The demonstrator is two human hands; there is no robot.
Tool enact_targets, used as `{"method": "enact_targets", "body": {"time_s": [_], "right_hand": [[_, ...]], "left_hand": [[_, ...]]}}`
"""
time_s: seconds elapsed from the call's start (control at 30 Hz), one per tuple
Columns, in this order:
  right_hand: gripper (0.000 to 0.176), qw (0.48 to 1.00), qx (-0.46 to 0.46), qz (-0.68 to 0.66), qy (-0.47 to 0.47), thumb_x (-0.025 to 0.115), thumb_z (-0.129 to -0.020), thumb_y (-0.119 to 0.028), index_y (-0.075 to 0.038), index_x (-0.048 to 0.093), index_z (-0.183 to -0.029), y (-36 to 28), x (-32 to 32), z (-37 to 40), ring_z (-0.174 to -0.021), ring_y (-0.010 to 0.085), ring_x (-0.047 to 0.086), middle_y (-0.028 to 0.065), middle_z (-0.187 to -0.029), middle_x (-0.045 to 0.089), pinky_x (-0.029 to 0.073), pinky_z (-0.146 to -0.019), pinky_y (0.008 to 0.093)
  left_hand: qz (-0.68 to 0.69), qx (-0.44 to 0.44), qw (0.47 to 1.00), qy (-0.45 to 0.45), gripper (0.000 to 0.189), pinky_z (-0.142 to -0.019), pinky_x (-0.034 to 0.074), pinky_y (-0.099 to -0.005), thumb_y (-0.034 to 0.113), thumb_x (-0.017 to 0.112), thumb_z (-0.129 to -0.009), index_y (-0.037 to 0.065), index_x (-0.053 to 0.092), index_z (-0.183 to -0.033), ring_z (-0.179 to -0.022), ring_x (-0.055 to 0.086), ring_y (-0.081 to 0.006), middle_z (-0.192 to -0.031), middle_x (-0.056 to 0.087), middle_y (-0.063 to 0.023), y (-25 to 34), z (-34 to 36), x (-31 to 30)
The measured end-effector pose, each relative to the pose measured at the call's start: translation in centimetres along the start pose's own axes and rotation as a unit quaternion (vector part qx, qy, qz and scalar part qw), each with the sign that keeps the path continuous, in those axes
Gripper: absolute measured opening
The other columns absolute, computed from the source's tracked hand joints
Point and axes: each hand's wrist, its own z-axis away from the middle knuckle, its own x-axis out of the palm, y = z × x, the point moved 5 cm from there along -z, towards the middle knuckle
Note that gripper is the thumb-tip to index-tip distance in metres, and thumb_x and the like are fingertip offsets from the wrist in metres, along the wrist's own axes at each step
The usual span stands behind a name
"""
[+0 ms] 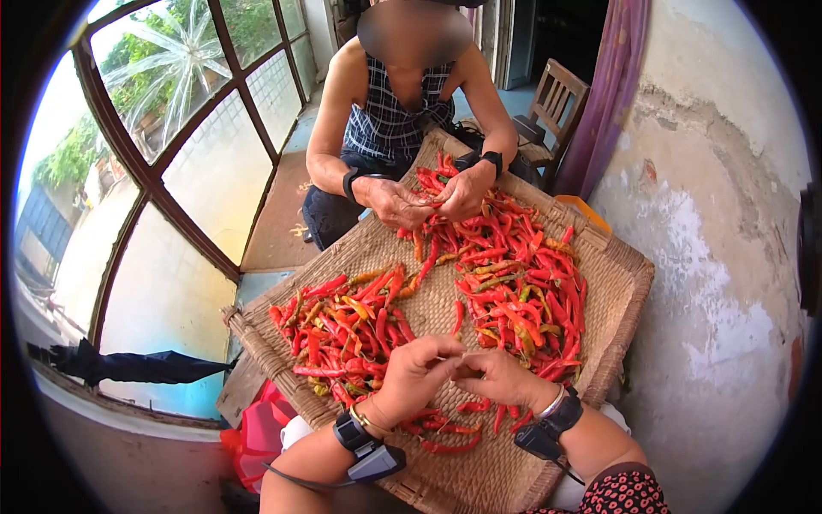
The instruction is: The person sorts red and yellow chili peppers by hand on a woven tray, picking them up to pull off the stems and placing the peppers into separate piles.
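Note:
My left hand [421, 377] and my right hand [501, 379] meet over the near part of a woven tray [479, 467]. Thumbs and fingers of both are pinched together, fingertips touching or nearly so. What lies between them is too small and covered to make out. Just beyond the fingertips a single red chili pepper [458, 317] shows, its stem end close to my left fingers. A pile of red chili peppers [347, 330] is left of my hands, and a larger heap [522, 291] spreads to the right and beyond. A few loose chili peppers [449, 444] lie under my wrists.
Opposite me sits another person, whose hands [428, 201] are pinched together over the tray's far end. A glazed metal frame [154, 184] is on the left, with a folded dark umbrella [154, 366] below. A rough wall [693, 257] borders the right; a wooden chair [556, 107] stands behind.

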Motion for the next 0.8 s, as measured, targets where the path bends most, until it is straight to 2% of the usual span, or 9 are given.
{"method": "enact_targets", "body": {"time_s": [0.07,0.17,0.3,0.37,0.43,0.47,0.53,0.7,0.8], "right_hand": [[0.022,1.000,0.020,-0.013,0.000,0.063,-0.081,-0.018,-0.002,0.060,-0.096,0.5,0.0,0.2,-0.070,0.0222,0.061,0.0112,-0.076,0.062,0.047,-0.065,0.0320],[0.018,0.982,0.146,-0.118,0.008,0.060,-0.084,-0.018,-0.001,0.060,-0.089,0.8,-0.2,0.4,-0.063,0.0209,0.058,0.0092,-0.069,0.061,0.046,-0.062,0.0323],[0.020,0.990,0.138,-0.034,-0.017,0.058,-0.085,-0.019,-0.001,0.060,-0.091,1.3,-0.3,0.3,-0.062,0.0190,0.058,0.0087,-0.070,0.060,0.045,-0.061,0.0316],[0.021,0.986,0.156,-0.003,-0.060,0.058,-0.085,-0.020,-0.001,0.060,-0.095,1.5,0.2,0.3,-0.065,0.0187,0.059,0.0094,-0.075,0.060,0.045,-0.061,0.0314],[0.022,0.983,-0.006,0.089,0.159,0.058,-0.084,-0.013,0.000,0.058,-0.103,-0.7,-1.4,0.2,-0.074,0.0181,0.061,0.0113,-0.090,0.060,0.048,-0.065,0.0299],[0.022,0.983,-0.005,0.088,0.159,0.058,-0.084,-0.013,0.000,0.058,-0.103,-0.9,-1.3,0.1,-0.074,0.0181,0.061,0.0113,-0.090,0.060,0.048,-0.065,0.0299],[0.026,0.935,-0.099,-0.016,0.340,0.058,-0.082,-0.004,0.001,0.056,-0.107,-1.9,-3.3,0.7,-0.082,0.0180,0.061,0.0127,-0.102,0.056,0.051,-0.070,0.0286],[0.020,0.962,-0.072,-0.010,0.264,0.058,-0.080,0.000,0.000,0.059,-0.100,-2.8,-3.2,1.1,-0.077,0.0171,0.062,0.0095,-0.086,0.059,0.051,-0.068,0.0275],[0.017,0.972,-0.089,0.076,0.204,0.061,-0.077,-0.002,-0.002,0.060,-0.094,-2.2,-1.8,0.5,-0.068,0.0214,0.060,0.0093,-0.079,0.058,0.048,-0.061,0.0300]], "left_hand": [[0.091,-0.093,0.989,0.067,0.045,-0.071,0.045,-0.0203,0.000,0.061,-0.083,0.005,0.045,-0.125,-0.083,0.052,-0.0051,-0.101,0.058,-0.0018,-1.1,0.3,-0.4],[0.211,-0.155,0.963,0.063,0.052,-0.072,0.048,-0.0233,0.002,0.061,-0.083,0.004,0.038,-0.130,-0.083,0.055,-0.0090,-0.094,0.059,-0.0034,-2.4,0.0,-0.2],[0.076,-0.173,0.977,-0.095,0.021,-0.065,0.044,-0.0180,0.005,0.061,-0.086,0.000,0.057,-0.106,-0.075,0.051,-0.0028,-0.084,0.058,0.0022,-4.4,0.5,1.5],[0.028,-0.154,0.984,-0.081,0.008,-0.062,0.044,-0.0181,0.007,0.061,-0.086,0.001,0.061,-0.091,-0.070,0.051,-0.0018,-0.077,0.058,0.0046,-4.1,0.0,1.2],[0.156,-0.202,0.966,-0.028,0.009,-0.060,0.044,-0.0186,0.010,0.061,-0.086,0.002,0.061,-0.091,-0.068,0.051,-0.0020,-0.076,0.058,0.0042,-4.7,-0.4,0.7],[0.170,-0.244,0.955,-0.019,0.011,-0.056,0.044,-0.0193,0.014,0.061,-0.087,0.004,0.060,-0.087,-0.062,0.052,-0.0031,-0.072,0.058,0.0029,-4.8,-0.5,0.3],[0.179,-0.277,0.944,-0.017,0.012,-0.055,0.045,-0.0197,0.015,0.060,-0.087,0.004,0.059,-0.086,-0.060,0.053,-0.0040,-0.070,0.058,0.0021,-5.2,-1.1,-0.6],[0.213,-0.292,0.932,-0.004,0.014,-0.053,0.045,-0.0194,0.017,0.057,-0.089,0.003,0.059,-0.091,-0.060,0.055,-0.0052,-0.078,0.063,-0.0019,-5.8,-2.6,-1.4],[0.269,-0.235,0.931,0.073,0.022,-0.069,0.048,-0.0246,0.015,0.054,-0.090,-0.001,0.055,-0.105,-0.086,0.057,-0.0107,-0.098,0.060,-0.0069,-6.3,-3.2,-1.2]]}}
